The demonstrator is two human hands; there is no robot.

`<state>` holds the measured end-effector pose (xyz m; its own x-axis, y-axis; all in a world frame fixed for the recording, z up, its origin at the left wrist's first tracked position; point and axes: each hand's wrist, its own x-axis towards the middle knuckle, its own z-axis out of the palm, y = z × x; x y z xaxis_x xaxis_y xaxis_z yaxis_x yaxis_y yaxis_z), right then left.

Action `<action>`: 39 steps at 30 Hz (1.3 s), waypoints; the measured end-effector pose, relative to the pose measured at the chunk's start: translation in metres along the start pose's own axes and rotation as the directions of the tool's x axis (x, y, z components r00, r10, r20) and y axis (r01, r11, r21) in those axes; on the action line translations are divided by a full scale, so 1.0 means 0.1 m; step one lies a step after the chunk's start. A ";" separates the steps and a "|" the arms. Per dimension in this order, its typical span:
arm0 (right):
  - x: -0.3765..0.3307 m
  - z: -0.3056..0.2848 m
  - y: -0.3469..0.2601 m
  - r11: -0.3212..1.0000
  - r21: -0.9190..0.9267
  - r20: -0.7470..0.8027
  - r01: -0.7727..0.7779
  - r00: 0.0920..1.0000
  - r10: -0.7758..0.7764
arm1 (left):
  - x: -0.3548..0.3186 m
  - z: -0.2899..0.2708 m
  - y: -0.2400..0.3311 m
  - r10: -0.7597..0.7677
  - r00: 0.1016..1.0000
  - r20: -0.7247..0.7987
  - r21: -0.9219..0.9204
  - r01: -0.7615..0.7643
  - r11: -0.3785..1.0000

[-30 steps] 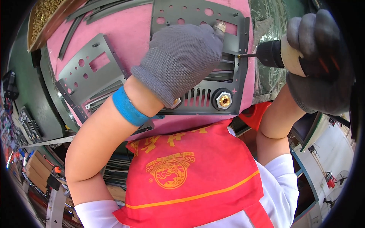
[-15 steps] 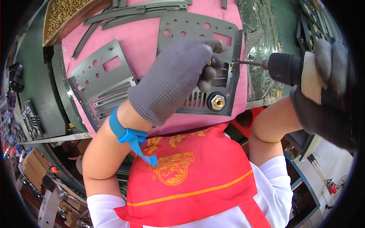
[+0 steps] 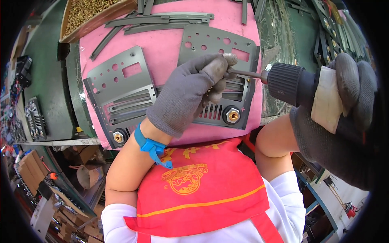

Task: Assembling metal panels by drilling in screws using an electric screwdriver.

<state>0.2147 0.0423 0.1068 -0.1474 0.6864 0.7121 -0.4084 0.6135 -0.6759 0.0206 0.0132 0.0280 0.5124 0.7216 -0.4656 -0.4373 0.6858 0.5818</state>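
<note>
My gloved right hand (image 3: 344, 109) is wrapped round a black power screwdriver (image 3: 285, 83), with a pale patch of tape on its grip. Its long bit (image 3: 245, 73) points left, the tip meeting the thumb and forefinger of my gloved left hand (image 3: 190, 91). Those fingers are pinched together; a glint of small brass-coloured screws shows among them, mostly hidden. Beneath that hand lies a grey perforated metal panel (image 3: 253, 95), with a brass-centred hex fitting (image 3: 232, 115) at its near right corner. A similar grey panel (image 3: 121, 87) lies to the left, slightly turned.
Pink padding (image 3: 162, 44) covers the bench under both panels. At the far left stands a box (image 3: 67, 30) of small brass pieces. Grey metal strips (image 3: 170, 19) lie along the back, and more dark metal parts (image 3: 322, 44) are stacked at the far right.
The screwdriver has moved left, its bit tip going from the panel's right edge to my left fingertips. My left thumb and forefinger have closed in at the tip. The whole view has shifted slightly.
</note>
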 end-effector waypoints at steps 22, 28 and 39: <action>-0.02 0.11 -0.01 0.995 0.072 -0.029 0.063 0.998 -0.061 | -0.07 0.12 0.01 -0.096 0.995 0.036 -0.135 0.100 0.986; -0.05 0.20 -0.06 0.991 0.098 -0.038 0.093 0.995 -0.090 | -0.10 0.16 -0.01 -0.157 0.988 -0.001 -0.157 0.155 0.975; -0.12 0.32 -0.19 0.980 0.138 -0.060 0.144 0.989 -0.137 | -0.17 0.23 -0.12 -0.160 0.987 0.008 -0.236 0.157 0.959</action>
<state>0.1956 0.0101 0.1173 -0.0356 0.6185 0.7850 -0.5458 0.6459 -0.5337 0.0342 -0.0094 0.0443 0.5818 0.6018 -0.5471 -0.5128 0.7935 0.3276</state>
